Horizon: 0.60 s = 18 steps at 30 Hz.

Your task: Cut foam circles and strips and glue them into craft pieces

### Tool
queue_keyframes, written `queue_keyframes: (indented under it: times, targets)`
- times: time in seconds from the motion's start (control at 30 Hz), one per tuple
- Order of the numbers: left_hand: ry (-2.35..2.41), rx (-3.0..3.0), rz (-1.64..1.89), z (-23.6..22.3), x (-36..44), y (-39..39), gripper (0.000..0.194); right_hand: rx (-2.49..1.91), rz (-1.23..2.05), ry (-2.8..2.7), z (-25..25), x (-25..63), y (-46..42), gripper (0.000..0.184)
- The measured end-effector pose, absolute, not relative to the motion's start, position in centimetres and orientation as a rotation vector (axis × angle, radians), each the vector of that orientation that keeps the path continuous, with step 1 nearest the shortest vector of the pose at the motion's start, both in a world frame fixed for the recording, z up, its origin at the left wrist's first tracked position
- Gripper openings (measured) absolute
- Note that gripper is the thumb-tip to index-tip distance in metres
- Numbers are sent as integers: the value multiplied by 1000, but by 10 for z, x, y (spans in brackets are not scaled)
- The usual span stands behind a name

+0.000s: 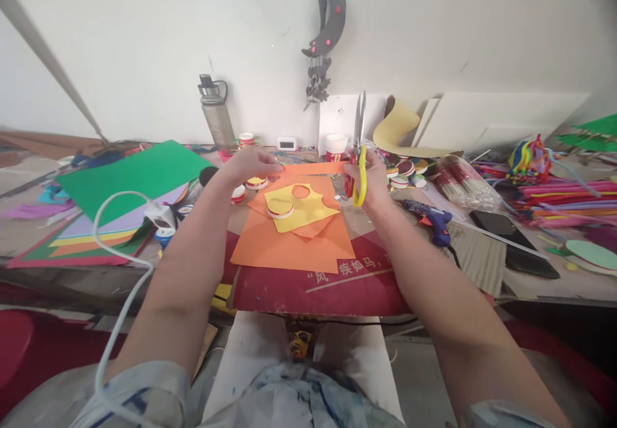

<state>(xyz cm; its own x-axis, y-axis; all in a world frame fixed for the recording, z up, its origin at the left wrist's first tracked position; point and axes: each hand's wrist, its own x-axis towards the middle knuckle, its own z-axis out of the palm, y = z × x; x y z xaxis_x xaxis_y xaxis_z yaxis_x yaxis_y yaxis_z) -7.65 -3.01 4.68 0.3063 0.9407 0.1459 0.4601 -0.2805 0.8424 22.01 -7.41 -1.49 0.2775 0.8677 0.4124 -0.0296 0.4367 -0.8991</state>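
Desk btwn person & wall is crowded. L side: green sheet over a stack of coloured sheets, w/ white cable looping in front & running down past the L forearm. At back: grey bottle, small clock, white-&-red cup near the R hand; dark moon ornament hangs on wall. R side: blue glue gun, black phone, corrugated cardboard, pile of pipe cleaners. In front of person: red board w/ printed characters; on it orange paper, then yellow sheet w/ a round cutout.

Count: 1 bottle, 1 clock, 1 glue gun, 1 yellow sheet, 1 round disc lying on it, 2 more discs near L forearm, 1 pr scissors, 1 strip. Round pcs past R hand overlap, can't count; same for pipe cleaners.

Hands: L hand pinches L end of orange strip, thumb & fingers tight together. R hand pinches the other end & also has scissors, yellow/red handles, blades up & nearly together. Strip is stretched straight btwn both, beyond the yellow sheet.
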Motion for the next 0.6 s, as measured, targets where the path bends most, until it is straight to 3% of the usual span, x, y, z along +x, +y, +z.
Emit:
queue_keyframes:
  times: [0.33, 0.47, 0.6]
  targets:
    - [843, 1114, 1449, 40, -50, -19, 33, -918, 858, -1036, -13, 205, -89, 44]
    - [719, 1070, 1334, 28, -14, -36, 45, -843, 771, -952, -25, 196, -85, 44]
    - [625, 1040, 1171, 8, 12, -57, 30, -835, 756, -985, -35, 183, -88, 43]
